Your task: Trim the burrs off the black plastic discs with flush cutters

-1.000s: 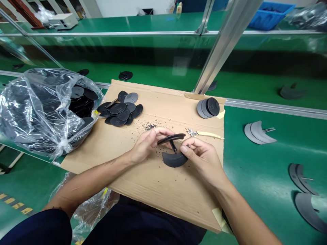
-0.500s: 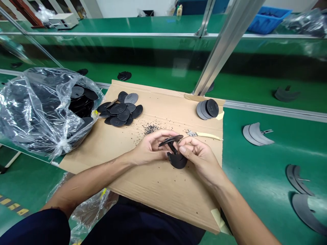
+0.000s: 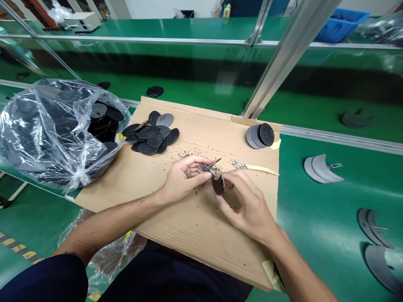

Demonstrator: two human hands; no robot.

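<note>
My left hand [image 3: 184, 175] is closed on the stem of a black moulded plastic part, with a thin dark edge sticking out past the fingertips. A rounded black plate [image 3: 218, 186] hangs at the lower right of that stem, turned nearly edge-on. My right hand [image 3: 244, 199] pinches this plate between thumb and fingers. Whether plate and stem are still joined I cannot tell. Small black plastic bits [image 3: 216, 169] lie scattered on the cardboard [image 3: 176, 214] around and beyond the hands. Side cutters [image 3: 260, 168] with pale yellow handles rest just past my right hand.
A loose pile of black oval discs [image 3: 149, 133] lies at the cardboard's back left, beside a clear plastic bag [image 3: 63, 138] full of them. Another stack of discs [image 3: 267, 134] stands back right. Curved grey pieces [image 3: 323, 168] with stems sit on the green table [image 3: 315, 226]. A metal post [image 3: 283, 63] rises behind.
The black part has been turned in my hands, so its plates now show nearly edge-on. My right hand has shifted its grip, thumb lower, onto the lower plate.
</note>
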